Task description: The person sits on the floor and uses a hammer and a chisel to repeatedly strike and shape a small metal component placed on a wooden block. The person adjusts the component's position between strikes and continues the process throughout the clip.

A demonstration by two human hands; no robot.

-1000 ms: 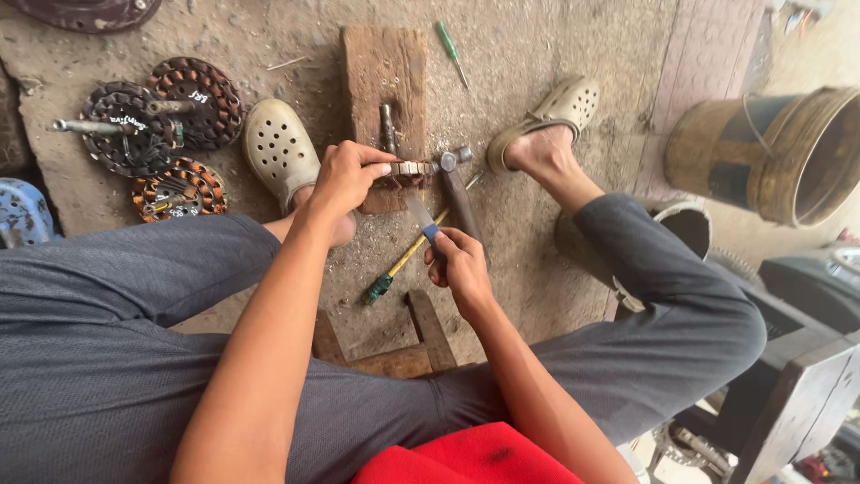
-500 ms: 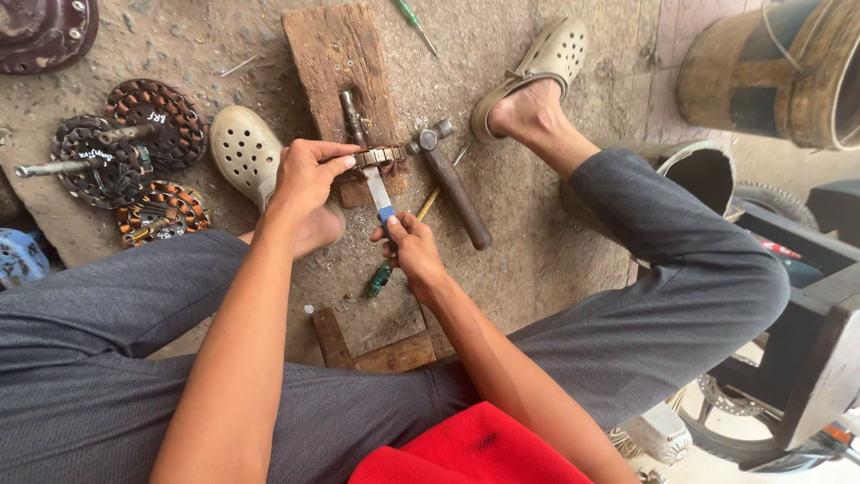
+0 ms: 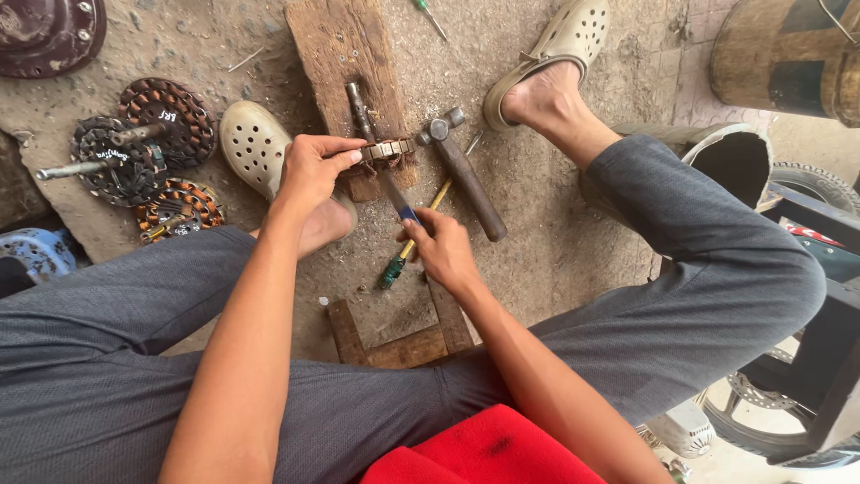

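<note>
Head view. A dusty concrete floor point(image 3: 573, 224) is seen from above, with a worn wooden plank point(image 3: 345, 54) lying between the seated person's sandalled feet. A small ring-shaped wound stator point(image 3: 387, 151) is held down on the plank's near end by the left hand point(image 3: 313, 170), fingers closed over its left rim. A thin blade tool point(image 3: 394, 195) with a blue collar is gripped in the closed right hand point(image 3: 443, 251), its tip set against the stator's near side.

Judgement: the blade is best kept low and pushed away from the holding fingers, the ring pressed flat.

A hammer point(image 3: 466, 179) lies just right of the ring; a green-handled screwdriver point(image 3: 403, 255) lies under the right hand. Other stators point(image 3: 166, 112) sit well apart at left. Open floor remains right of the hammer; the legs hem in both sides.
</note>
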